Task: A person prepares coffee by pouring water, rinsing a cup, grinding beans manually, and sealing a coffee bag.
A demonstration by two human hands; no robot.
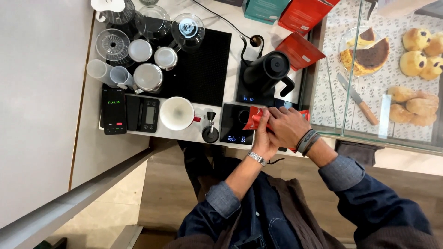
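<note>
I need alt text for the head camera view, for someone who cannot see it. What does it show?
Seen from above, a person's left hand and right hand together hold a small red pouch over a black scale on a white counter. A black gooseneck kettle stands behind it, glass coffee gear to the left, and pastries in a glass case to the right.

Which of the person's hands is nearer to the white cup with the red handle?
Left. The left hand is a short gap right of the white cup; the right hand lies farther right. Both grip the red pouch.

Both hands are being held together ahead of the torso, the left hand (264,138) pressed beneath the right hand (287,125), fingers curled in a closed grip, sleeves being worn rolled.
</note>
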